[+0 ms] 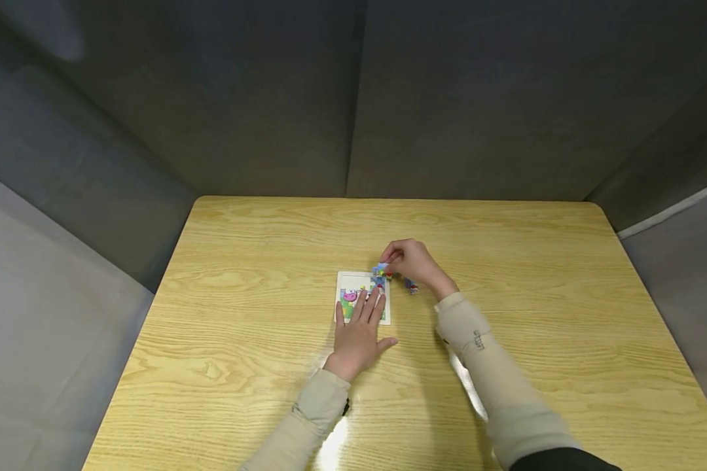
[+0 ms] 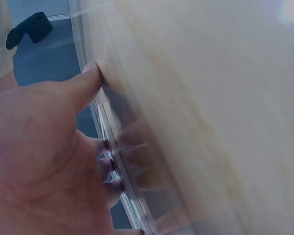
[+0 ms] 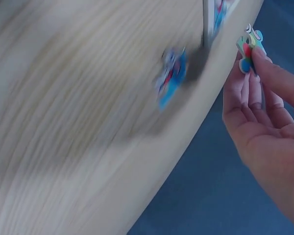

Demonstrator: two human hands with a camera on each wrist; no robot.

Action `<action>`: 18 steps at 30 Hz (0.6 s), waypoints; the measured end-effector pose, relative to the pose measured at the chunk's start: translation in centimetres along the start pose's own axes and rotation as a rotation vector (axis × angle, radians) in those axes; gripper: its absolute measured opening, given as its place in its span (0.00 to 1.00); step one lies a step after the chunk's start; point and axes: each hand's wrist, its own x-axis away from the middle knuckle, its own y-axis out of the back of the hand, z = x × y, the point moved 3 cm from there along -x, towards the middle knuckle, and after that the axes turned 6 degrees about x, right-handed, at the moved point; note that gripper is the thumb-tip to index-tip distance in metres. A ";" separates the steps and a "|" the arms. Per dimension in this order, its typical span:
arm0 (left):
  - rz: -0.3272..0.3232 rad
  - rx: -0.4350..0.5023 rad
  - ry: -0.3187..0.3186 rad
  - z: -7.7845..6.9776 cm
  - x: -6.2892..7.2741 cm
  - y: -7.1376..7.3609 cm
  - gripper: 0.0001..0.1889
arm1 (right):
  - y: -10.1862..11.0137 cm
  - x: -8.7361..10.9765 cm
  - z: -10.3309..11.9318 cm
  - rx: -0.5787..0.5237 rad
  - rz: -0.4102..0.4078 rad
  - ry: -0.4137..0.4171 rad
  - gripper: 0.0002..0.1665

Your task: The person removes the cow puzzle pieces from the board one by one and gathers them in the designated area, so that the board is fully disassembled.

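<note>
A small jigsaw puzzle (image 1: pixel 349 296) with a pink-faced animal in its picture lies in a white-rimmed tray on the table. Spread over its lower part is my left hand (image 1: pixel 356 337), fingers straight on the pieces and thumb out to the side. My right hand (image 1: pixel 412 261) pinches a colourful puzzle piece (image 3: pixel 246 53) between thumb and fingertips, held over the tray's upper right corner. To the right of the tray, another puzzle piece (image 1: pixel 410 286), blue with some red, lies on the table under the right wrist.
The wood-grain table (image 1: pixel 241 294) extends around the tray on all sides. Grey partitions (image 1: pixel 271 98) stand behind it and at both sides. A black band (image 2: pixel 32 32) shows in the left wrist view.
</note>
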 end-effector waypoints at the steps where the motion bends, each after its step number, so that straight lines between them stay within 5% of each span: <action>1: -0.003 -0.001 0.000 0.0 0.0 0.0 0.46 | 0.4 0.2 -0.3 0.004 -0.004 -0.002 0.05; 12: -0.016 -0.008 0.001 -0.2 0.1 0.4 0.46 | 3.8 2.4 -4.1 0.068 -0.002 -0.043 0.05; 18: -0.012 -0.013 0.004 0.2 -0.3 -0.5 0.47 | 4.9 3.6 -5.4 0.077 0.025 -0.069 0.07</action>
